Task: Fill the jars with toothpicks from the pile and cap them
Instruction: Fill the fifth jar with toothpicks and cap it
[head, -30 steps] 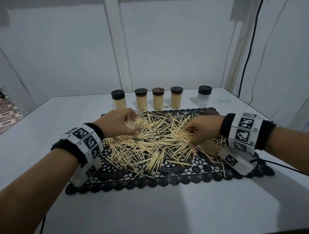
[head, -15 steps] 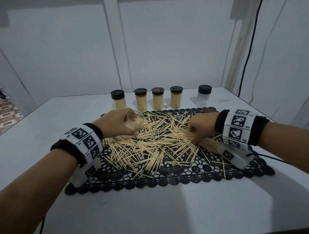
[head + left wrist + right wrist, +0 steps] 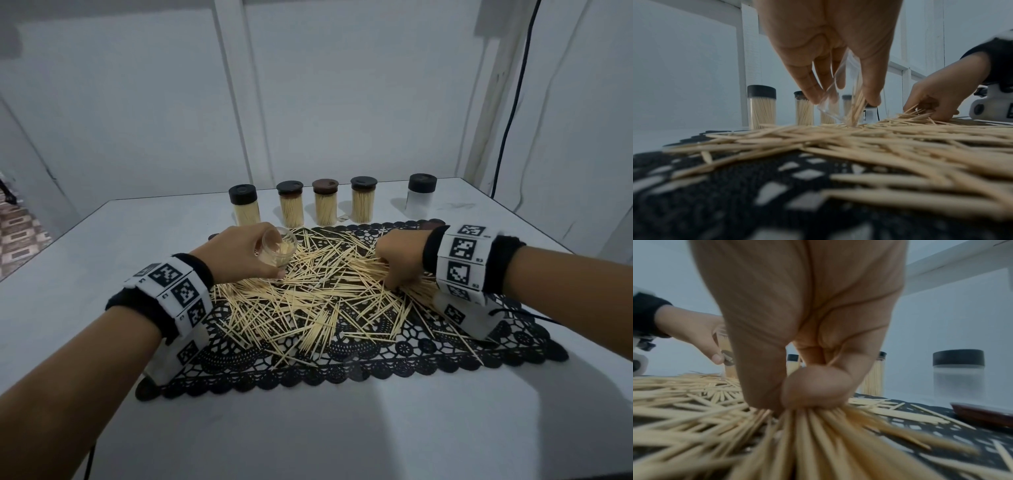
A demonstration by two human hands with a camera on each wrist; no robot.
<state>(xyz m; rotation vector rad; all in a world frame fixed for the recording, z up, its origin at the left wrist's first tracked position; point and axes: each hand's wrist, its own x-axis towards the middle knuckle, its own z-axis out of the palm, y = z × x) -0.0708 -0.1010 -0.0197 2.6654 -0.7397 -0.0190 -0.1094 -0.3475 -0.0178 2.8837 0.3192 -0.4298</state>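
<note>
A pile of toothpicks (image 3: pixel 308 298) lies spread over a black lace mat (image 3: pixel 342 363). My left hand (image 3: pixel 246 255) grips a clear open jar (image 3: pixel 275 248), tilted and partly filled with toothpicks, at the pile's far left; the left wrist view shows the jar (image 3: pixel 840 97) between my fingers. My right hand (image 3: pixel 399 263) pinches a bunch of toothpicks (image 3: pixel 818 426) at the pile's right side. Several capped jars full of toothpicks (image 3: pixel 325 205) stand in a row behind the mat. A capped frosted jar (image 3: pixel 420 198) stands to their right.
A dark brown lid (image 3: pixel 982 414) lies on the mat's far right corner. A black cable (image 3: pixel 510 113) runs down the right wall. The white table (image 3: pixel 342 428) has bare surface in front of the mat and to the left.
My right hand has slid right and back over the pile, gathering toothpicks under its fingers. The left hand keeps the jar in the same place.
</note>
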